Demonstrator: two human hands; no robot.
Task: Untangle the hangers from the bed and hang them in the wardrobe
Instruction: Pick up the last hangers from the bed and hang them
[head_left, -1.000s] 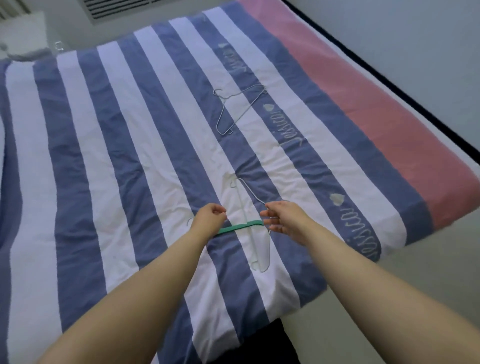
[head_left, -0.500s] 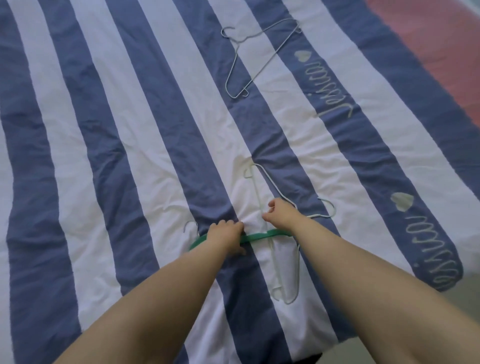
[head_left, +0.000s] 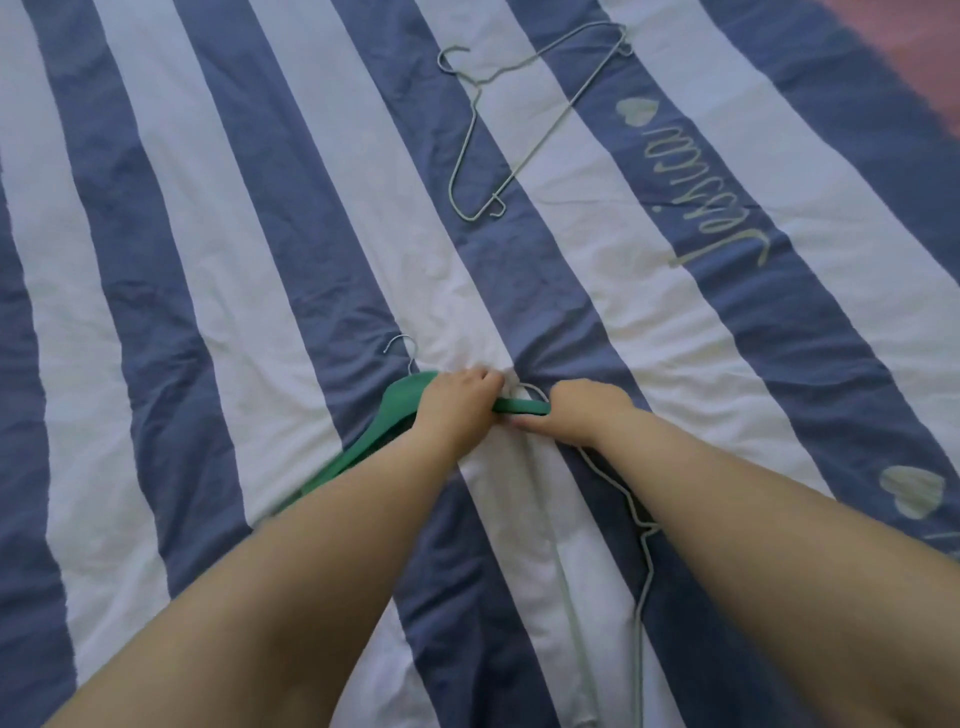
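A green hanger (head_left: 395, 410) with a metal hook lies on the striped bed cover (head_left: 208, 260), crossed over a pale wire hanger (head_left: 641, 551). My left hand (head_left: 457, 405) grips the green hanger near its middle. My right hand (head_left: 582, 413) holds the green hanger's right end, where the wire hanger's end passes beneath; its fingertips are hidden. Much of both hangers is covered by my forearms. A second pale wire hanger (head_left: 519, 124) lies apart, farther up the bed.
The cover has blue and white stripes, grey script and heart prints (head_left: 636, 111), and a pink band (head_left: 914, 57) at the top right. Creases bunch just beyond my hands.
The camera has moved closer over the bed. Both hands have come together on the green hanger, which now slants down to the left instead of lying level.
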